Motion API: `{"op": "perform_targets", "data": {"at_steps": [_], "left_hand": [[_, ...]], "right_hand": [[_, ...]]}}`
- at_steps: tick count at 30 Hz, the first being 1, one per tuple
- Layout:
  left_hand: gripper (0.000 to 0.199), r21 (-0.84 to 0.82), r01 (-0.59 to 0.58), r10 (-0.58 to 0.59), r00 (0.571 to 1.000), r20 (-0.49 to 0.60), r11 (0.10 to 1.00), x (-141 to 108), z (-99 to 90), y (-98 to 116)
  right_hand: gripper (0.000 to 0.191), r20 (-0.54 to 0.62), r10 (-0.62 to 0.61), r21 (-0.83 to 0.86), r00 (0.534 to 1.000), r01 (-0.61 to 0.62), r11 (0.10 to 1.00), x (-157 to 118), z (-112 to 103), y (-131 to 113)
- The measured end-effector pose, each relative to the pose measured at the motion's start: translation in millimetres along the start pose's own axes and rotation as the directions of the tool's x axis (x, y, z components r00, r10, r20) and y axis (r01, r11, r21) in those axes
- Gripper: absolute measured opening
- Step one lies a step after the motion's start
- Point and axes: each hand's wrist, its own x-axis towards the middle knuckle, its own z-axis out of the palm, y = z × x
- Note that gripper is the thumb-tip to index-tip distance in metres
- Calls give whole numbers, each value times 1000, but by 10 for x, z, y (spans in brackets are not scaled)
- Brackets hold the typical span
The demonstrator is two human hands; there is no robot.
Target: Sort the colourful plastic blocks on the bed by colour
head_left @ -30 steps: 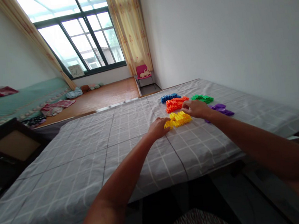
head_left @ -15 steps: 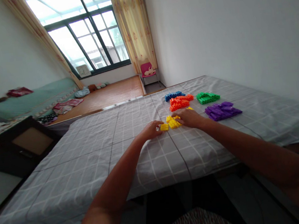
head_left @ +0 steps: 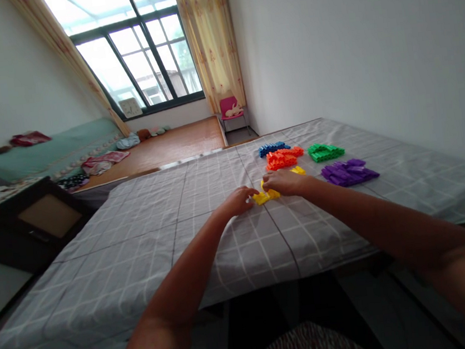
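Small yellow plastic pieces [head_left: 267, 196] lie bunched on the grey checked cloth [head_left: 223, 237], between my two hands. My left hand [head_left: 239, 200] is at their left end, its thumb and fingers closed round the edge of the bunch. From the right and above, my right hand [head_left: 284, 182] reaches over the same pieces, its fingers bent down and pinching at them. Its palm and fingers hide part of the bunch. A few more yellow pieces [head_left: 298, 171] show just behind the right hand. What kind of pieces they are is too small to tell.
Behind the hands lie orange pieces [head_left: 282, 159] and blue pieces [head_left: 272, 148]. Green pieces [head_left: 325, 152] and purple pieces [head_left: 347, 173] lie to the right. A white wall [head_left: 361, 48] runs along the right side; a dark cabinet [head_left: 32, 225] stands left.
My right hand has shifted left over the yellow pieces, covering more of them, and has come closer to my left hand. The left hand stays almost in place.
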Motion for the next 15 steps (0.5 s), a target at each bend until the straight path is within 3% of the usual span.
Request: {"op": "perform_targets", "data": {"at_steps": [6,9,15], "left_hand": [[34,-18,53,-54,998,-32,998,13,36,32],[32,-26,96,-96,995,-23,995,37,79,62],[37,43,128,-127,991,-33,991,69,136,209]], "right_hand": [[28,-17,66,50,998,-65,997,-49,-247,174],[28,11,166,104,986,-166,981,-111,-359,258],[41,47,414,125,909,-416,901,-223,-352,175]]}}
